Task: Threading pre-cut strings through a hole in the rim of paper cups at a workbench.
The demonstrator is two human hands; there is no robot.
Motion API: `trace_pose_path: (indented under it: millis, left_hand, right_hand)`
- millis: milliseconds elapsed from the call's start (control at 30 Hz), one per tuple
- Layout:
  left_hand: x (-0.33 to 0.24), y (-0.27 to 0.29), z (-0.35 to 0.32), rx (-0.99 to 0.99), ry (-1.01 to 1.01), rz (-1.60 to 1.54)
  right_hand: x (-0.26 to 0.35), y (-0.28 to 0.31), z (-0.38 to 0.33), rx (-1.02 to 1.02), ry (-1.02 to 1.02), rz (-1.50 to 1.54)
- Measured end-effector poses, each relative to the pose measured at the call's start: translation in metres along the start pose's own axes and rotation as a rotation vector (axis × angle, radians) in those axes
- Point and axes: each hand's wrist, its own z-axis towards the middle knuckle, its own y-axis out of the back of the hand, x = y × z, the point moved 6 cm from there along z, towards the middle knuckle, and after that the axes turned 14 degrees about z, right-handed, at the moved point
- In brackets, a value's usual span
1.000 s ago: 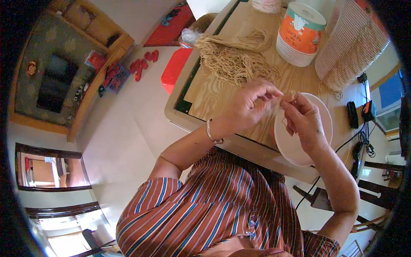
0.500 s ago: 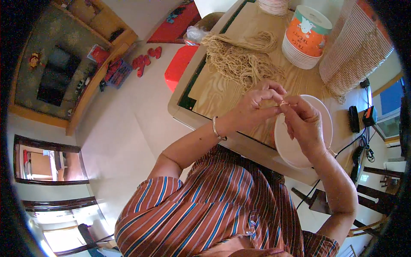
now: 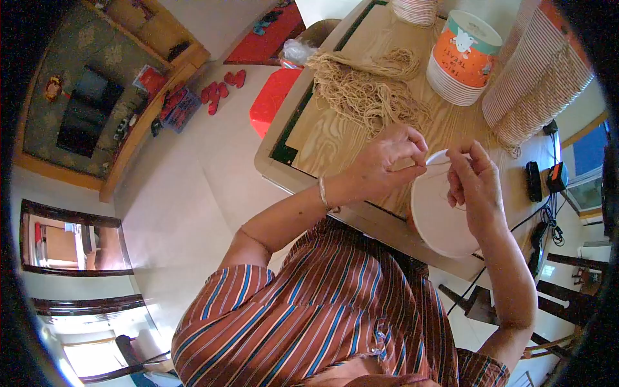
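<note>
Left hand (image 3: 387,164) and right hand (image 3: 474,180) both pinch 1 thin pale string (image 3: 437,164) taut above round white paper bowl (image 3: 442,213); tan string pile (image 3: 361,90) behind.

Thin string between pinched fingertips of left hand (image 3: 387,164) and right hand (image 3: 474,184): too fine to trace. White round paper bowl (image 3: 442,216): upper rim hidden behind both hands. Tall stacks of ribbed white paper cups (image 3: 532,84): tops cut off at the picture's rim. Small black devices (image 3: 534,180) on the table's far side: too small to identify.
</note>
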Motion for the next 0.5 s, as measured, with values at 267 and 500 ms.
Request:
trace_pose_path:
  millis: [267,500]
  left_hand:
    - [-0.008,0.001,0.008,-0.023,-0.141,0.075]
    - [-0.015,0.001,0.016,-0.002,-0.225,0.072]
  right_hand:
    - [-0.013,0.015,-0.01,0.122,-0.063,-0.483]
    - [-0.014,0.015,-0.022,0.302,-0.081,-0.745]
